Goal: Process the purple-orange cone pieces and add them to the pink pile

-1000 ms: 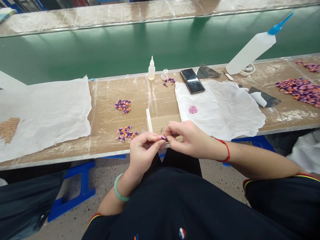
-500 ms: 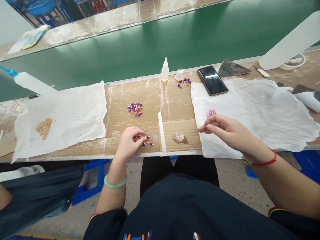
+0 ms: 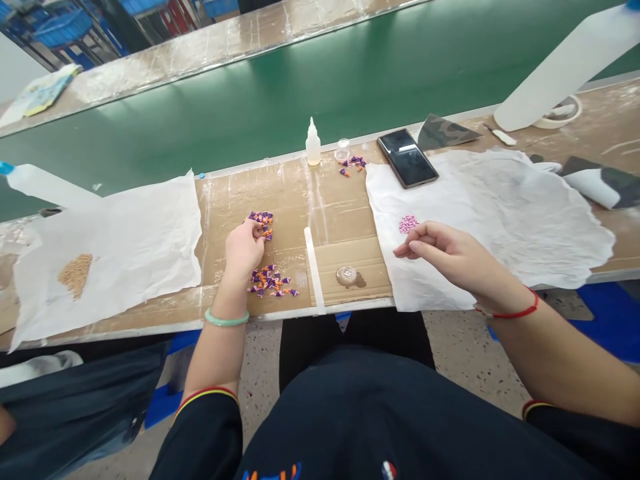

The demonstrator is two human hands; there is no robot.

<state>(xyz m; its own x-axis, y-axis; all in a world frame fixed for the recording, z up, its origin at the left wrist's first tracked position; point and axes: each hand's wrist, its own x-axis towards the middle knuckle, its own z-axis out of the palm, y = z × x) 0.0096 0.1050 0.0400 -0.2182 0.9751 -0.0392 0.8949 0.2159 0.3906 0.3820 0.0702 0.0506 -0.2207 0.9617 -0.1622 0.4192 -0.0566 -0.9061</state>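
At the upper pile of small purple-and-orange pieces (image 3: 262,217), my left hand (image 3: 245,247) is bent down with its fingers closed among them; its fingertips are partly hidden. A lower pile of the same pieces (image 3: 270,281) lies spread near the table edge, below that hand. My right hand (image 3: 445,257) hovers above the white cloth, palm turned inward, its fingers loosely bent and the thumb apart, with nothing visible in them. Just beyond its fingertips is a small heap of pink-and-white bits (image 3: 409,224). A small round clear piece (image 3: 346,275) rests on cardboard between my hands.
A dropper bottle (image 3: 313,143) stands at the back, near a clear cup (image 3: 343,148) and a few more purple pieces. A phone (image 3: 407,158) lies on the right cloth (image 3: 525,213). Tan bits (image 3: 76,275) sit on the left cloth (image 3: 145,233). A white strip (image 3: 315,270) borders the cardboard.
My left hand has moved from the lower pile up to the upper pile, uncovering the lower pieces. My right hand stays over the cloth, and the view has shifted slightly.
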